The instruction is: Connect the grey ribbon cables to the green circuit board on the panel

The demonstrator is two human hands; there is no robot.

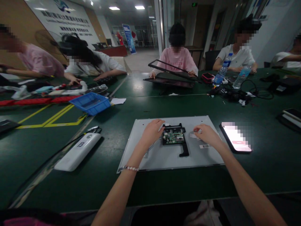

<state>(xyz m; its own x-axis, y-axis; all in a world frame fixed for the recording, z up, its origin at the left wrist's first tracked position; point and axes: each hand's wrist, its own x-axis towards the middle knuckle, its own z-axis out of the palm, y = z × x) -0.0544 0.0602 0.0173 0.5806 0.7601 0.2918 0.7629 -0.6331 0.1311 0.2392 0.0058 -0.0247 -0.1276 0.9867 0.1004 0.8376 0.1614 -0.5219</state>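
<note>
Item: circuit board, in a black frame, lying flat on the back of a grey panel, near its middle. Frame has an arm projecting below the bd. on the near side.

Step, in my judgement: handling the bd. area and a pale strip just R of it. Recommended: steady the frame by its edge, fingertips off the components; work the strip slowly and at a low angle, no jerks, in case it is a ribbon or film that tears. Pressure on the panel should be min., as the other face may be fragile. Thin cable L of the bd., partly under the wrist, ought to be kept free of snags.

L hand: at the bd.'s upper L side, fingers loosely bent, tips at the frame edge. Light contact probable; whether clamped, cannot tell.

R hand: R of the bd., thumb and index drawn close together at the strip. Whether the strip is actually pinched, cannot tell; too small.

Surroundings: label on the panel, R of and slightly below the bd. Lit phone farther R, off the panel. White power bank well L of the bd.; blue tray beyond, upper L. All on the green desk.
</note>
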